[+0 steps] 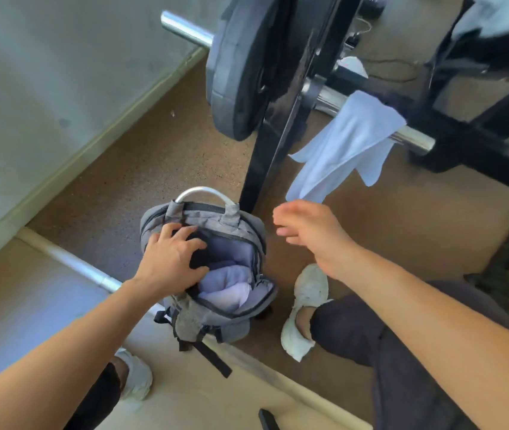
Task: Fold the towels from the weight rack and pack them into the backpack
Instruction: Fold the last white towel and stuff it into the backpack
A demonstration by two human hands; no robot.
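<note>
A grey backpack (216,318) stands unzipped on the floor with a folded pale towel (228,285) inside it. My left hand (172,259) rests on the bag's left rim, fingers spread over the opening and holding it apart. A white towel (343,144) hangs over the chrome bar (414,139) of the weight rack (281,119), its lower corner dangling. My right hand (312,234) hovers open just below that corner, blurred, touching nothing that I can see.
A black weight plate (241,66) sits on the bar above the bag. The rack's black upright stands right behind the backpack. My white shoes (306,308) flank the bag. A second chrome bar (79,265) lies on the floor at left, by the wall.
</note>
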